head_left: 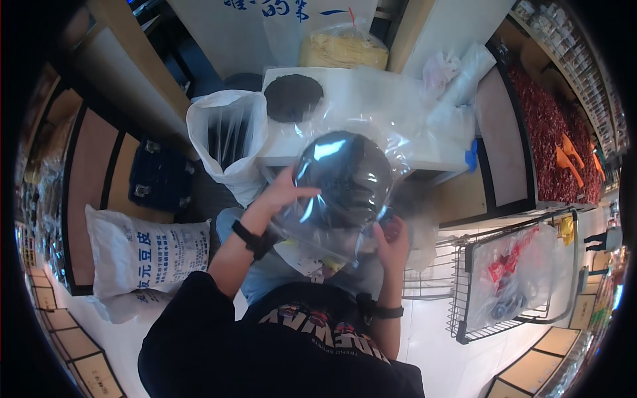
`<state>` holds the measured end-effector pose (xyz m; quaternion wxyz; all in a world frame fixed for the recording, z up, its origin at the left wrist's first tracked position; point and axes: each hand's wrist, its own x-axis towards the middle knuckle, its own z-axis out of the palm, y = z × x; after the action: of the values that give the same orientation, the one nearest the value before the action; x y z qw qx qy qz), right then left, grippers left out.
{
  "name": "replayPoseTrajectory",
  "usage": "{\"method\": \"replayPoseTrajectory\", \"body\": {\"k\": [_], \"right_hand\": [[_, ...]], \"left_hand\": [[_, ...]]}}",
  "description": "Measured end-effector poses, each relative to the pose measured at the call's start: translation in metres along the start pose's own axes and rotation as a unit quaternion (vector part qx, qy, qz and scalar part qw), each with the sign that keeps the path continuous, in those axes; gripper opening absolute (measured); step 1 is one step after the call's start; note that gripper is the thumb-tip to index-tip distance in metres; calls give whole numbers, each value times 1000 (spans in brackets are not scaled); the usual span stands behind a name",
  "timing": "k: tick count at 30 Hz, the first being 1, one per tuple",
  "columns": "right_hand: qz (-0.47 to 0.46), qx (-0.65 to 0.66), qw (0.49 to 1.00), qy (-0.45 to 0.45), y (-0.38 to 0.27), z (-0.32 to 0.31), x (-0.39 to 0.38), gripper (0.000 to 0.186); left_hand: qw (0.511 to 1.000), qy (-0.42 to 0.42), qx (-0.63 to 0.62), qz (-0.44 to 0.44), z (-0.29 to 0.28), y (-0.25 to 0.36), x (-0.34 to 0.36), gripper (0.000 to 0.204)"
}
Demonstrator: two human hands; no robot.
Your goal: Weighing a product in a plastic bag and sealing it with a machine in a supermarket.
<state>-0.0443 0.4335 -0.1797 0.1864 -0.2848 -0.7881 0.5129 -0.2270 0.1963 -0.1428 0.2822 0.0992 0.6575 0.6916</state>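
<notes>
In front of my lap I hold a clear plastic bag (310,240) with a dark, round, flat disc (355,189) inside it, glossy with reflections through the film. My left hand (289,191) grips the bag at the disc's left edge, thumb laid over the front. At its lower right, my right hand (391,237) pinches the loose film; its fingers are partly hidden and blurred. Behind the bag, another dark round disc (294,97) lies on the white table (371,86). What the discs are made of I cannot make out.
An open white sack (225,109) with a clear liner and dark contents stands left of the table. A full printed sack (149,255) and a dark blue case (161,174) sit further left. At right are a wire shopping cart (511,278) and a bin of red dried goods (554,132).
</notes>
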Motion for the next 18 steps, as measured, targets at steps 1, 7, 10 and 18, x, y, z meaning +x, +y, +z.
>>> {"method": "replayPoseTrajectory", "body": {"k": [1, 7, 10, 18], "right_hand": [[1, 15, 1000, -6, 7, -4, 0, 61], [47, 7, 998, -44, 30, -42, -22, 51], [111, 22, 993, -30, 38, -49, -38, 46], [142, 40, 987, -64, 44, -48, -51, 40]], "left_hand": [[1000, 29, 8, 7, -5, 10, 10, 71], [990, 63, -118, 32, -94, 40, 142, 56], [988, 100, -121, 9, -118, 57, 171, 57], [943, 291, 154, -51, -182, 29, 238, 83]]}}
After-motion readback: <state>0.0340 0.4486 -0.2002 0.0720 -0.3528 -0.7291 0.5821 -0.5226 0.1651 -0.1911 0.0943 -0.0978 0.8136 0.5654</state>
